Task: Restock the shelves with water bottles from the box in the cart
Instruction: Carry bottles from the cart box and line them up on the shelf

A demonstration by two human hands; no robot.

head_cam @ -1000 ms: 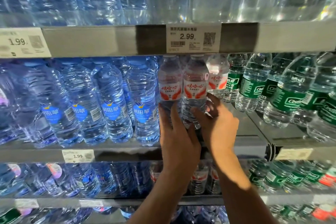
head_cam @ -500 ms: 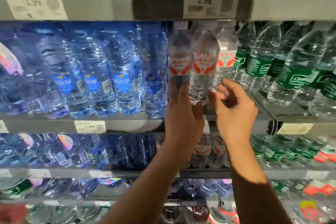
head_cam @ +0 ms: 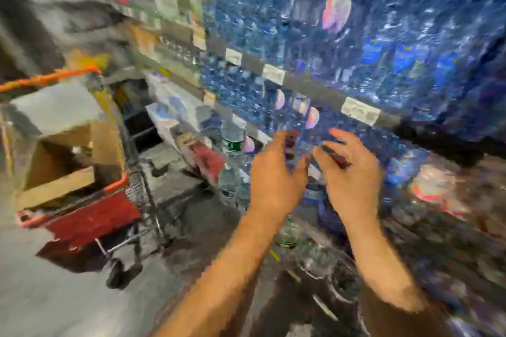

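Setting: a shop aisle with a grey floor point(head_cam: 68, 306), the whole view smeared by motion blur.
Shelves: the shelves point(head_cam: 309, 82) run along the right side, tilted in the view, with pale price tags point(head_cam: 360, 111) on their front edges.
Water bottles: blue-tinted water bottles point(head_cam: 342, 44) pack the upper rows; a few green-labelled bottles point(head_cam: 232, 142) stand on a lower row; single bottles are too blurred to tell apart.
Box: an open cardboard box point(head_cam: 63, 164) sits in the cart, flaps up; what lies inside cannot be made out.
Cart: the red cart point(head_cam: 93, 216) stands on the floor at the left, well apart from both hands, black wheels under it and an orange handle point(head_cam: 49, 78) above.
Left hand: the left hand point(head_cam: 276, 175) is raised before the shelves, fingers loosely spread, nothing in it.
Right hand: the right hand point(head_cam: 350, 172) is just beside the left, fingers relaxed and slightly bent, holding nothing.
Hands together: the fingertips come near each other, and whether they touch cannot be told.
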